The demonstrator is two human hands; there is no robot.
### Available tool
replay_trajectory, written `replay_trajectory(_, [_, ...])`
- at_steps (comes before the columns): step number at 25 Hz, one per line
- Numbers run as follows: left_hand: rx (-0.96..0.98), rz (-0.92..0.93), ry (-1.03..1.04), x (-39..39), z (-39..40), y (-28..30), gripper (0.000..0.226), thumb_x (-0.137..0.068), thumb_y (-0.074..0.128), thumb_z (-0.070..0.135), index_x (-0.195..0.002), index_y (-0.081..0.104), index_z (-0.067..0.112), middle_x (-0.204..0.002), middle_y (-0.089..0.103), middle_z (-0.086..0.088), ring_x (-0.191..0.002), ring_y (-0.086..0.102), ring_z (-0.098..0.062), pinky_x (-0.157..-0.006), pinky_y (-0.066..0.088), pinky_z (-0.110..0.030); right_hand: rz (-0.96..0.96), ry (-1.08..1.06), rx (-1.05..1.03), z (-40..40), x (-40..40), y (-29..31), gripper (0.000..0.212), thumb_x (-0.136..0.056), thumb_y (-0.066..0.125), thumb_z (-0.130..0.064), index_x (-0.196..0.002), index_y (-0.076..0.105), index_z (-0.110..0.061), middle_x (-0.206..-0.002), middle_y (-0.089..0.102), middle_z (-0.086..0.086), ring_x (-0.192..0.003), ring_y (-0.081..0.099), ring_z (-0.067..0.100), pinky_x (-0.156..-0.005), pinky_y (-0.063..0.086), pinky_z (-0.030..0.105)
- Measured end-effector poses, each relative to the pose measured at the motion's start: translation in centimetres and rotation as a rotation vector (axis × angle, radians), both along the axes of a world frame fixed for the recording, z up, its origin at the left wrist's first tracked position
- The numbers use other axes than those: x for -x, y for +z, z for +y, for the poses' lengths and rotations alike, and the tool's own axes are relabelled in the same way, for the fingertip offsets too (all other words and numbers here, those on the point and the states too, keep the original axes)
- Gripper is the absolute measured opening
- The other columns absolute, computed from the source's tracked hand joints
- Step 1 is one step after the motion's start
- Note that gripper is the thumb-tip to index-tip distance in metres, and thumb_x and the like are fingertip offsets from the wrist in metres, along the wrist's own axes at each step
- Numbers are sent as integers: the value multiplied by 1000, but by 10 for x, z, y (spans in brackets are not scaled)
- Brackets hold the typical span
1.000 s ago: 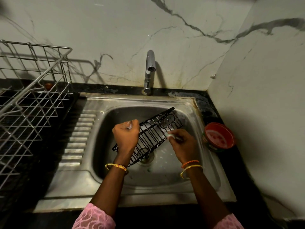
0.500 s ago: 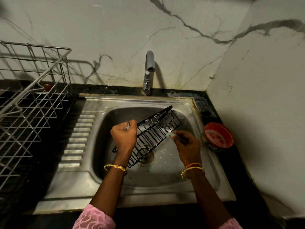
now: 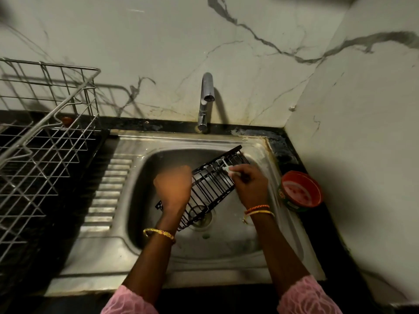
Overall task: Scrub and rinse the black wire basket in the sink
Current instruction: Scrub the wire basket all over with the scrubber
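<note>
In the head view the basket (image 3: 212, 184) is tilted over the sink (image 3: 283, 252) bowl, its low end above the drain (image 3: 202, 219). The left hand (image 3: 173, 188), blurred, is curled round its near long side; the right hand (image 3: 249, 185) pinches what looks like a small pale brush (image 3: 226, 168) against the upper wires. Risks: soapy thin wire could slip from the one-handed hold and clatter into the steel bowl; bristles may snag between bars and flick suds. The basket is thin, rigid black wire in a parallel grid; the sink is dull stainless with a ribbed drainboard; the tap (image 3: 206, 98), chrome, is not running.
</note>
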State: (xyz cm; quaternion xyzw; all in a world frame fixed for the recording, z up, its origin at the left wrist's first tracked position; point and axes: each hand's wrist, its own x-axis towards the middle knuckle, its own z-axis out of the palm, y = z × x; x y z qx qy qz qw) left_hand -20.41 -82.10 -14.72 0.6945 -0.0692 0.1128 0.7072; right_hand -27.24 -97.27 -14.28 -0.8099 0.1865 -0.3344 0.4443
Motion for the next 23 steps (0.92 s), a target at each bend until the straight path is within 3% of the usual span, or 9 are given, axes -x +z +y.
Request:
replay_trajectory(3, [8, 30, -18, 2, 0, -6, 36, -75, 53, 14, -43, 39, 7, -41, 33, -1, -39, 29, -14, -44, 25, -25, 41, 1, -74, -4, 15, -8, 13, -76, 67, 6, -86, 68, -2, -90, 63, 4, -84, 62, 11, -75, 50, 9])
replay_trajectory(5, [-6, 43, -47, 4, -1, -7, 41, -77, 55, 8, -41, 38, 15, -37, 33, 11, -37, 28, -10, -44, 25, -24, 41, 6, -41, -5, 12, -5, 12, -75, 68, 6, -84, 68, -2, -87, 63, 5, -82, 62, 14, -74, 51, 12])
replay_trajectory(9, [-40, 0, -83, 10, -5, 8, 47, -78, 56, 5, -41, 35, 24, -35, 34, 10, -36, 26, -4, -41, 23, -20, -17, -20, 112, -6, -12, 8, 7, -76, 67, 5, -81, 69, 1, -83, 67, 12, -77, 61, 16, -75, 50, 19])
replay_trajectory(13, [-58, -57, -82, 8, -5, 12, 53, -81, 56, -6, -42, 34, 22, -32, 34, 13, -32, 26, -1, -39, 21, -12, -64, -36, 62, -1, -2, 12, 10, -72, 68, 8, -79, 70, 2, -83, 68, 14, -76, 59, 8, -73, 45, 7])
replay_trajectory(19, [-62, -26, -62, 6, -4, 15, 48, -83, 57, -1, -43, 38, 17, -33, 37, 11, -32, 28, -3, -39, 25, -17, 42, -46, 89, -13, 32, -1, 10, -74, 68, 2, -79, 71, -6, -86, 69, 7, -77, 62, 11, -71, 49, 14])
replay_trajectory(23, [-54, -33, -102, 14, -13, 18, 50, -84, 56, -4, -43, 38, 17, -33, 36, 11, -32, 29, -3, -39, 26, -16, -38, -47, 40, -9, 8, 15, 11, -73, 67, 6, -80, 70, -1, -86, 67, 10, -80, 63, 17, -74, 47, 11])
